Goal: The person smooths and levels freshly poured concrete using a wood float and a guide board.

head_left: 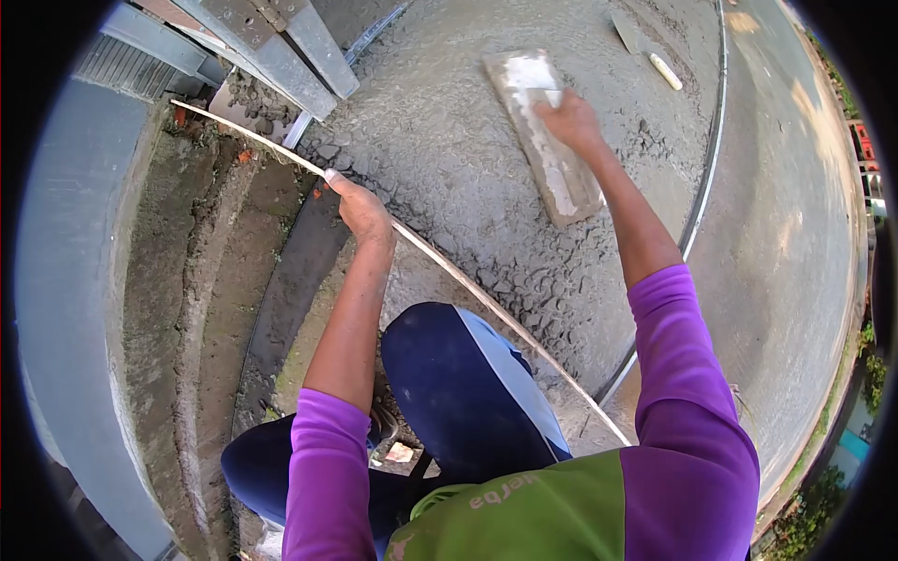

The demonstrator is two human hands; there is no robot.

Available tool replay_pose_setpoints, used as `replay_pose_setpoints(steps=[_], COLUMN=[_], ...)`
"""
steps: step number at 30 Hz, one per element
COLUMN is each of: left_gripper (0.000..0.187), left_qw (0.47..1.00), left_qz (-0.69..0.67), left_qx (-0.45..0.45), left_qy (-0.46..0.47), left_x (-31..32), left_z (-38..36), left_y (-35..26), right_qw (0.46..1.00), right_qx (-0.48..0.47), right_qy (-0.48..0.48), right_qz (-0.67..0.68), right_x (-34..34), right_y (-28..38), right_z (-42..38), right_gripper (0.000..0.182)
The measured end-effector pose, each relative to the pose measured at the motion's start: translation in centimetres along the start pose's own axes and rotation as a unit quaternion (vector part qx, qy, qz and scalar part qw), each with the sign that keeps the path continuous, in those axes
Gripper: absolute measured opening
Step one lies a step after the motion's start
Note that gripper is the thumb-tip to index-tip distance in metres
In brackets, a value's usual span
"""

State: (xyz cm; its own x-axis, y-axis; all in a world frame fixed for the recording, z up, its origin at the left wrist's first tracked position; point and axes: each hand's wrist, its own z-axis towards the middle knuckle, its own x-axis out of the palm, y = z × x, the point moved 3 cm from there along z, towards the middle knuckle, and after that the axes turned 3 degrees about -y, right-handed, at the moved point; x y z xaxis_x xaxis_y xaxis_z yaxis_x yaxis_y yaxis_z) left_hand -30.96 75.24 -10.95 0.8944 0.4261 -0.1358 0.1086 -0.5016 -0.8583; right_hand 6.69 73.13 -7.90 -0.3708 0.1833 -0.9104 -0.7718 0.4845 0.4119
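My left hand [363, 213] is closed around a long thin wooden strip [477, 292], which runs slantwise from the wall side at upper left, past my knees, to the lower right. In my right hand [572, 125] is a long rectangular float [554, 182] smeared with cement, its flat face down on the wet concrete [421, 122]. The fingers wrap its handle, which they mostly hide. Smooth patches and rough lumps both show in the concrete around the float. Beyond it, a trowel [666, 71] with a pale handle lies on the wet surface.
A long metal edging strip [715, 140] borders the concrete on the right, with a paved road [776, 243] outside it. Metal posts [271, 56] stand at upper left. Along the left are a dirt trench [201, 280] and a grey wall [70, 271].
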Motion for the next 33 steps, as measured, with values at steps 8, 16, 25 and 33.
replay_pose_setpoints(steps=[8,16,25,33], left_gripper=[0.107,0.106,0.099,0.105], left_qw=[0.999,0.998,1.0,0.999], left_qz=[0.014,0.058,0.017,0.042], left_qx=[-0.017,0.013,0.005,0.011], left_qy=[0.041,0.0,0.007,-0.012], left_x=[-0.1,-0.1,-0.2,-0.1], left_z=[-2.0,-0.8,-1.3,-1.1], left_y=[-1.6,-0.9,-1.2,-1.1], right_qw=[0.965,0.989,0.988,0.989], right_qx=[-0.186,0.1,-0.085,-0.1], right_qy=[0.176,-0.032,0.125,0.101], right_qz=[-0.051,0.102,-0.044,0.033], right_x=[2.0,-3.6,1.7,-0.1], right_y=[7.1,-10.2,8.4,3.4], right_z=[-12.2,-0.9,-4.6,-17.2], right_gripper=[0.055,0.068,0.062,0.057])
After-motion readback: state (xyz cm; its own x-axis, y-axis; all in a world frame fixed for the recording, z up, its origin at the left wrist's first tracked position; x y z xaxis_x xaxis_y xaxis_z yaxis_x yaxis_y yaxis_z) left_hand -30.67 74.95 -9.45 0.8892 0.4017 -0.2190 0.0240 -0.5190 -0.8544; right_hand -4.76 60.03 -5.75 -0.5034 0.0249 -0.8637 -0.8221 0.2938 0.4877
